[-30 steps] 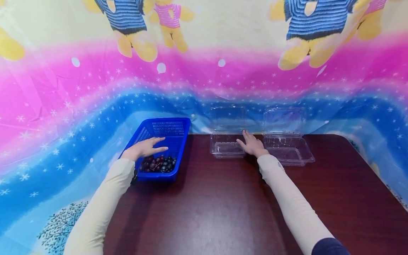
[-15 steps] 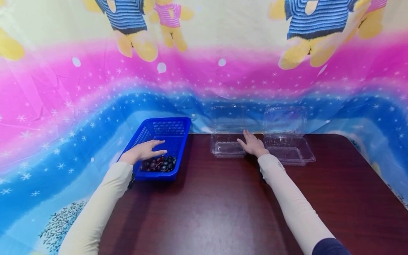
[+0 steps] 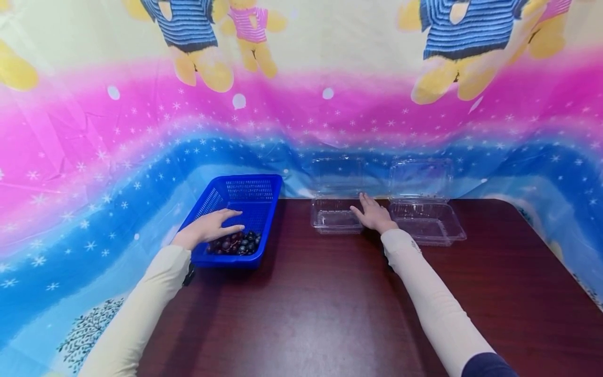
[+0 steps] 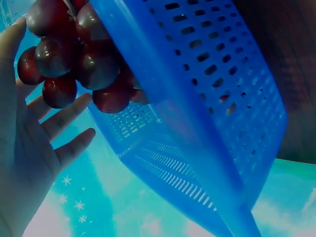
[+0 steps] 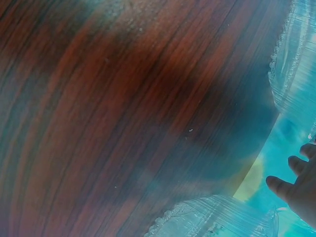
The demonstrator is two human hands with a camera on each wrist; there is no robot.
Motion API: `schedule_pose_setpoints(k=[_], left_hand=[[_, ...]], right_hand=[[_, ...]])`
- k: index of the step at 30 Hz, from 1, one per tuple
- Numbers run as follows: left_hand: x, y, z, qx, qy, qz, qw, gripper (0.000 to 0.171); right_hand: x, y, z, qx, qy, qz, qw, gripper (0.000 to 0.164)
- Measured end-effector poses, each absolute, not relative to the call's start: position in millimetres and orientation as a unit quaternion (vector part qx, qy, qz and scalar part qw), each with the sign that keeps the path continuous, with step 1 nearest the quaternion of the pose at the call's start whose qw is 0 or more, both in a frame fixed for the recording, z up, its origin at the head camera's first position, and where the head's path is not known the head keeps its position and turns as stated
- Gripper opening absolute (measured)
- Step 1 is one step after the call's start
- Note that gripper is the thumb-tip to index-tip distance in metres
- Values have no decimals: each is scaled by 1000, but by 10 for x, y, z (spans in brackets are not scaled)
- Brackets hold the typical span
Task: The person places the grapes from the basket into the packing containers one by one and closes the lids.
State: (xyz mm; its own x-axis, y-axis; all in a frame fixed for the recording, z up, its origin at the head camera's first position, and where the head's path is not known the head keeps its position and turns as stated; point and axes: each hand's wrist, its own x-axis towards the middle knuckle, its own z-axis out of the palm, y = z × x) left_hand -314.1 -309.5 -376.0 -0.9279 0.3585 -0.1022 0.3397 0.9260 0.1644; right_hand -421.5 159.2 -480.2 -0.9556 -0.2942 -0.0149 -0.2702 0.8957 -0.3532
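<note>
A blue plastic basket (image 3: 269,230) stands on the left of the table, with dark red and black grapes (image 3: 245,243) gathered at its near end. Over its left side is my left hand (image 3: 207,228), fingers stretched out and thumb apart. The left wrist view shows the grapes (image 4: 79,59) large beside the spread fingers of the left hand (image 4: 34,143), the basket wall (image 4: 207,54) to their right. My right hand (image 3: 374,214) hovers with straight fingers between two lidded clear plastic boxes, the left box (image 3: 332,220) and the right box (image 3: 426,225), and holds nothing.
Both boxes stand with lids raised at the back edge of the dark wooden table (image 3: 301,314). Behind the table hangs a printed cloth (image 3: 292,120) with bears and snowflakes. The right wrist view shows table grain and parts of the boxes.
My left hand has drifted slightly left and toward me above the basket, its forearm shifting with it. The right hand, basket and boxes look unmoved.
</note>
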Motion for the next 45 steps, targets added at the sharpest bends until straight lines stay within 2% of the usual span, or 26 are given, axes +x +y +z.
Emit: schedule_pose_setpoints(k=[12, 18, 25, 36, 45], left_hand=[[-3033, -3113, -3792, 225, 971, 78, 26, 61], [-2974, -3127, -3818, 233, 969, 76, 20, 59], [-2931, -3170, -3865, 238, 968, 75, 17, 58], [-2865, -3220, -3913, 242, 967, 79, 9, 58], [-2816, -3250, -3925, 252, 964, 82, 0, 57]], right_hand=[[-4235, 1610, -4821, -150, 970, -185, 41, 79], [-4220, 1626, -4812, -155, 967, -200, 44, 86], [-4215, 1599, -4812, -147, 972, -179, 41, 76], [-4217, 1605, -4822, -146, 973, -175, 34, 74], [-4203, 1630, -4816, -154, 968, -194, 40, 85]])
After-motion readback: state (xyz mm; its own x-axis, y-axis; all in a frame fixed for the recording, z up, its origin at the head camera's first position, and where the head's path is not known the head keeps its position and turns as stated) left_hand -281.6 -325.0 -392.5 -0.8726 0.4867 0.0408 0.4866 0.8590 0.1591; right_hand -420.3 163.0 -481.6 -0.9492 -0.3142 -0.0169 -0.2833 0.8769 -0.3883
